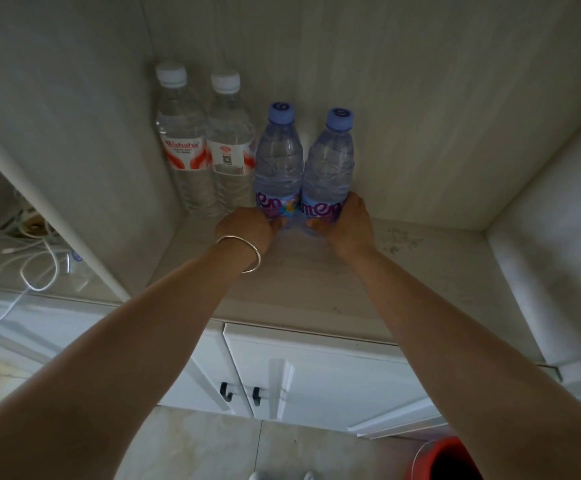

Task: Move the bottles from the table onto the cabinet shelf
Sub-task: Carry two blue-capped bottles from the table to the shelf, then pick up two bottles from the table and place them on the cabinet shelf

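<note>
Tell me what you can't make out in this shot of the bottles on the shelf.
Head view only:
- Bases of the two blue-capped bottles: hidden by the left hand and right hand.
- Fingertips: wrapped behind the bottles.
- Small print on the white-capped bottles: too small.
- The table: out of frame.
- Red container: cut off by the bottom edge.

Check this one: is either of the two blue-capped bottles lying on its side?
No: both blue-capped bottles, the left one and the right one, stand upright on the shelf, caps up, each held near its base by a hand.
</note>
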